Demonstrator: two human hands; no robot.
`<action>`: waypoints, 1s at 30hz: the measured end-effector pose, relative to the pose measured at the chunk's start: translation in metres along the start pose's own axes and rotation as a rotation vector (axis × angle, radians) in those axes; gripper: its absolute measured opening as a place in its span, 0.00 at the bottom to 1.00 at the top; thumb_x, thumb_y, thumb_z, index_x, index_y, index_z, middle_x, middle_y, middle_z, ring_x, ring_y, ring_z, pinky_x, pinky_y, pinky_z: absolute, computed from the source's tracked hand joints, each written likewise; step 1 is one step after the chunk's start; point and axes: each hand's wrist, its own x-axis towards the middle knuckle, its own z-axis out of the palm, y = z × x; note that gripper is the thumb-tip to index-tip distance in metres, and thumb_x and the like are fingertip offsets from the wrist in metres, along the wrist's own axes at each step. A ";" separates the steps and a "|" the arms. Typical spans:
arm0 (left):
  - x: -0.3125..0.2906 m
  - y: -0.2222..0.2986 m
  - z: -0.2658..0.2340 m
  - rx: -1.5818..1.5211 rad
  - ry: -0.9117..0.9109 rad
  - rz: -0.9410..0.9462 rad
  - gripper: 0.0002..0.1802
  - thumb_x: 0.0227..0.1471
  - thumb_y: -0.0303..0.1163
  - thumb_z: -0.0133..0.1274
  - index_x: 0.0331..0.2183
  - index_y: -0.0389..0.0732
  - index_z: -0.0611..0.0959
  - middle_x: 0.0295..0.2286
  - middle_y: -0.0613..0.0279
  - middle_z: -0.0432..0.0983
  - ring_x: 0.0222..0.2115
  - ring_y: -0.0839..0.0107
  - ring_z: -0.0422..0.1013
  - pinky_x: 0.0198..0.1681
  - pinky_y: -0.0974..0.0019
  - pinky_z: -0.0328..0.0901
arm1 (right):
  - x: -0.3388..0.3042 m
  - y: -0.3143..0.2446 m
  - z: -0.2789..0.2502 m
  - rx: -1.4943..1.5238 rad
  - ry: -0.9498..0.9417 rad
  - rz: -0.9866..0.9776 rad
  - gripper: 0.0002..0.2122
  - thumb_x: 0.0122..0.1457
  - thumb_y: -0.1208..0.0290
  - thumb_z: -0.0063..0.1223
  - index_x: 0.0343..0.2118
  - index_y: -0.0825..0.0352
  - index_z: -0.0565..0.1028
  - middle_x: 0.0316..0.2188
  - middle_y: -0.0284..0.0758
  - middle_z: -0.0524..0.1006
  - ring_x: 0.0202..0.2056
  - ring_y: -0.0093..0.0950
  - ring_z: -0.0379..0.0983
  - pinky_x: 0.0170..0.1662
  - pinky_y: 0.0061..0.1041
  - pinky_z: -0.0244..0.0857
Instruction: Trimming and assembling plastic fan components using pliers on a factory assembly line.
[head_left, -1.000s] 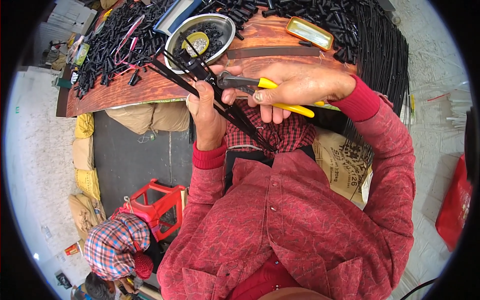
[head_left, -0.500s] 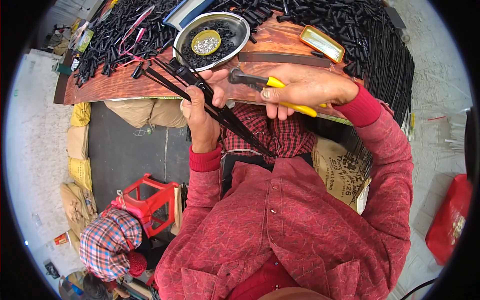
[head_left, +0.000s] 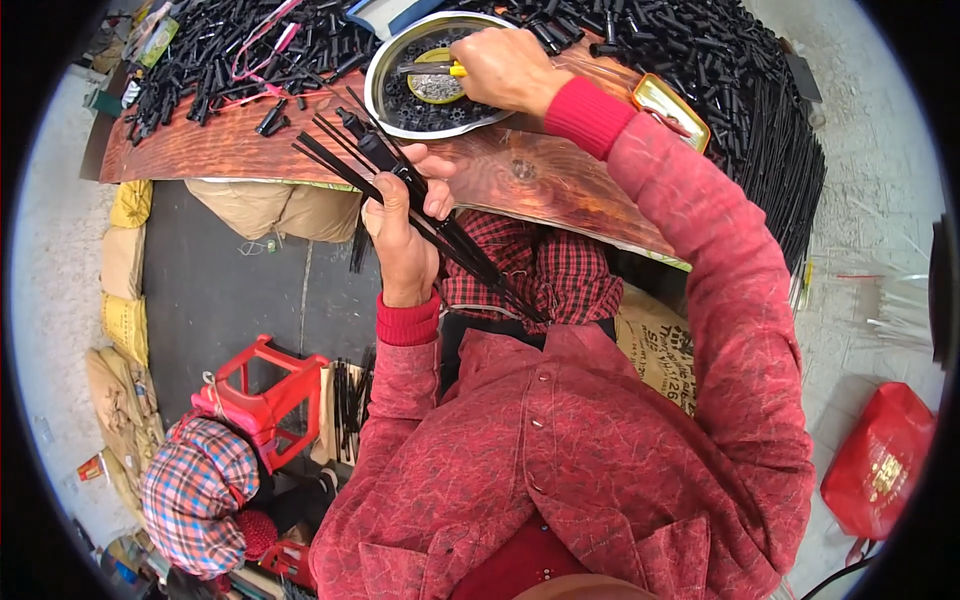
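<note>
Many black tubes (head_left: 690, 60) crowd the table (head_left: 585, 195) above grey flooring (head_left: 245, 275); left hand (head_left: 406, 232) grips rods (head_left: 475, 257), right hand (head_left: 508, 70) pliers (head_left: 432, 68).

On the table (head_left: 540, 165), one heap of tubes (head_left: 195, 85) lies toward the far left corner, another heap (head_left: 690, 60) toward the far right; between them sits a basin (head_left: 410, 128) — a dish (head_left: 440, 102) inside. Right of it, I see a tin (head_left: 665, 97) — rods (head_left: 785, 190) along the right edge.

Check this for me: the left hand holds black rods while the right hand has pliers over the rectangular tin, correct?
Wrong spot: the head view shows the pliers in the right hand over the round yellow dish. The left hand does hold black rods.
</note>
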 end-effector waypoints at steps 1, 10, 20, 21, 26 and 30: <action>0.001 0.000 -0.001 -0.004 -0.010 -0.001 0.27 0.62 0.49 0.42 0.46 0.32 0.71 0.34 0.51 0.75 0.22 0.78 0.61 0.26 0.73 0.58 | 0.005 0.001 0.006 -0.026 -0.016 -0.004 0.08 0.44 0.70 0.55 0.25 0.69 0.79 0.24 0.47 0.78 0.29 0.44 0.77 0.32 0.40 0.71; 0.006 -0.002 -0.007 -0.075 0.009 -0.028 0.26 0.63 0.47 0.42 0.46 0.31 0.72 0.33 0.51 0.75 0.22 0.78 0.62 0.27 0.72 0.59 | 0.015 -0.010 0.009 -0.135 -0.074 -0.049 0.09 0.47 0.68 0.56 0.25 0.69 0.79 0.23 0.48 0.78 0.28 0.43 0.78 0.31 0.40 0.71; 0.003 0.001 -0.006 -0.084 -0.019 -0.018 0.26 0.64 0.47 0.39 0.47 0.32 0.72 0.33 0.51 0.75 0.23 0.80 0.62 0.27 0.74 0.59 | 0.017 -0.011 0.009 -0.043 -0.120 0.039 0.13 0.47 0.63 0.56 0.29 0.69 0.80 0.26 0.48 0.79 0.31 0.44 0.78 0.36 0.40 0.71; 0.003 0.001 -0.005 -0.080 -0.021 -0.014 0.26 0.64 0.48 0.39 0.47 0.32 0.72 0.32 0.52 0.75 0.23 0.80 0.62 0.27 0.74 0.59 | 0.017 -0.009 0.010 -0.032 -0.117 0.029 0.13 0.47 0.64 0.55 0.29 0.69 0.80 0.26 0.48 0.79 0.31 0.44 0.78 0.36 0.40 0.71; 0.002 0.002 -0.002 -0.077 -0.008 -0.022 0.26 0.63 0.48 0.40 0.46 0.32 0.72 0.30 0.55 0.75 0.22 0.80 0.62 0.27 0.74 0.58 | 0.016 -0.005 0.008 0.002 -0.113 0.049 0.12 0.47 0.65 0.54 0.29 0.69 0.79 0.27 0.49 0.79 0.32 0.45 0.77 0.37 0.41 0.71; 0.002 0.002 -0.001 -0.083 -0.076 -0.007 0.26 0.63 0.49 0.41 0.46 0.33 0.72 0.27 0.60 0.72 0.22 0.80 0.60 0.25 0.74 0.57 | 0.014 -0.006 0.002 0.049 -0.118 0.111 0.12 0.48 0.65 0.53 0.29 0.70 0.79 0.26 0.48 0.78 0.30 0.43 0.77 0.36 0.39 0.70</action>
